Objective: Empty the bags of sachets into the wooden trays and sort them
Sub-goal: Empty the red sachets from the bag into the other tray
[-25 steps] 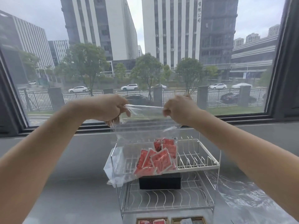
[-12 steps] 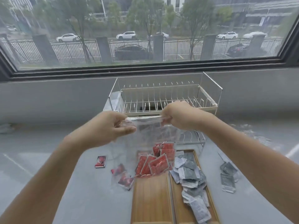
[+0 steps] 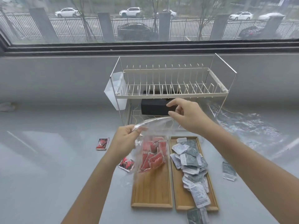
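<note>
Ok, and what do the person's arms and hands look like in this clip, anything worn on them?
Both are bare. The left hand and right hand have no gloves, and no rings, watch or bracelet show. Both forearms are uncovered right to the frame edge, so no sleeve is in view. No markings, tape or straps are visible.

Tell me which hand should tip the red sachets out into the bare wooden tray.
Left. The left hand already pinches the clear bag over the left tray. The right hand, fingers spread at its mouth, looks free to lift the bottom.
</note>
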